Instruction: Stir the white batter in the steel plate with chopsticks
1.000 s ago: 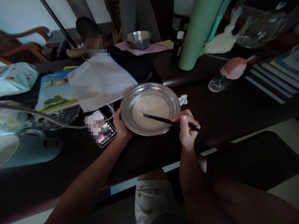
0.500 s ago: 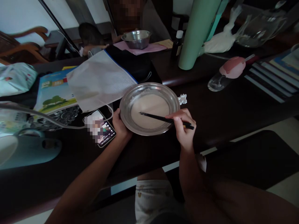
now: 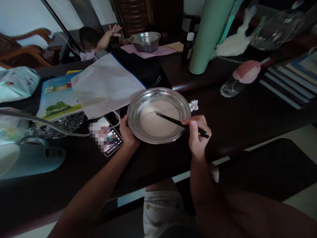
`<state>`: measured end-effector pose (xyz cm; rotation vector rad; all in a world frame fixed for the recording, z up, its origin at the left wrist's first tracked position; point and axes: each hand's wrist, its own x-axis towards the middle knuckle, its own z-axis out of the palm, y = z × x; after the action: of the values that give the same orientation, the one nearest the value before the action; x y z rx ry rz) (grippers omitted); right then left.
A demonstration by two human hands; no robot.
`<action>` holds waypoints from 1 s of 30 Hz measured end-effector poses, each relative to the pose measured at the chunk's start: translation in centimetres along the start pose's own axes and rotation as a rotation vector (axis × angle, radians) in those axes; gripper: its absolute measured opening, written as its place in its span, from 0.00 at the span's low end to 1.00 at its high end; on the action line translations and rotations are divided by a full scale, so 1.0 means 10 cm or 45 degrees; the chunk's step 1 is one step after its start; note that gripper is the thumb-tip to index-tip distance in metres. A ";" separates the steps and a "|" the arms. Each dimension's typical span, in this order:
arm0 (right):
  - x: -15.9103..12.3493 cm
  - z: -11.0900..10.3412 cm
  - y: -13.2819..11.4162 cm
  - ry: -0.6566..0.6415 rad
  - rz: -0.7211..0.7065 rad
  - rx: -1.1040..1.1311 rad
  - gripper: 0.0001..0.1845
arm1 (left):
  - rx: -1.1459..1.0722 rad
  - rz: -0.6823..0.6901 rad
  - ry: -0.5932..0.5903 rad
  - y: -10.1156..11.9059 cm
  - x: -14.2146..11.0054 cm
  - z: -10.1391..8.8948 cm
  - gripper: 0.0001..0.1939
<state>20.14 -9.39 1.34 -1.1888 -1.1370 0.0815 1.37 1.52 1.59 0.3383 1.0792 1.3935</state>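
A wide steel bowl rests on the dark table, holding a pale, creamy batter. My left hand grips the bowl's left rim, with the thumb at its edge. Dark chopsticks are clasped in my right hand at the bowl's right side; their tips dip into the batter near its middle. Whether there is one stick or two pressed together is hard to see. Beside my left wrist lies a phone with its screen lit and a white cable running over it.
A light mesh pouch lies behind the phone. Farther back are a second steel bowl, a dark bottle and a green tumbler. A pink-lidded scoop and books are to the right. Another person is beyond the table.
The chopstick tips have moved right and slightly back through the batter, and my right hand has shifted a little right. The other person has raised a hand. My left hand stays put.
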 end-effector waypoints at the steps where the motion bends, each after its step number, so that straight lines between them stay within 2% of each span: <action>1: -0.01 0.00 0.01 0.043 0.002 0.022 0.21 | 0.002 0.001 0.003 0.00 0.00 0.00 0.11; 3: -0.02 0.00 0.02 0.055 0.000 0.074 0.23 | 0.003 0.000 0.007 -0.01 0.00 0.01 0.11; 8: 0.01 0.00 -0.01 -0.151 -0.006 -0.017 0.19 | 0.002 0.021 -0.002 -0.03 0.03 -0.01 0.12; 11: 0.01 0.00 -0.01 -0.055 0.017 -0.048 0.20 | 0.010 0.020 -0.027 -0.03 0.03 -0.02 0.11; 14: -0.02 0.00 0.00 0.059 0.080 0.026 0.25 | -0.022 -0.001 0.009 0.00 0.00 0.01 0.12; 16: -0.02 0.00 0.00 0.001 0.090 0.057 0.26 | -0.046 -0.005 0.041 0.01 -0.02 0.04 0.14; 19: 0.00 0.00 -0.01 -0.132 0.039 0.016 0.21 | -0.037 -0.009 0.027 0.02 -0.03 0.05 0.14; 22: 0.00 0.00 -0.01 -0.071 0.026 -0.035 0.20 | -0.002 -0.026 -0.005 0.01 0.00 0.01 0.14; 25: -0.02 0.00 0.00 0.042 0.063 0.001 0.25 | 0.019 -0.003 -0.027 -0.01 0.03 -0.02 0.12; 27: -0.02 -0.01 0.00 0.005 0.061 0.046 0.26 | 0.013 0.015 -0.019 -0.02 0.03 -0.02 0.12; 30: 0.00 -0.01 -0.01 -0.129 0.025 0.038 0.20 | 0.003 0.022 -0.022 -0.02 0.02 -0.01 0.11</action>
<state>20.12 -9.51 1.40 -1.1801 -1.2091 0.1748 1.38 1.58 1.30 0.3615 1.0660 1.4025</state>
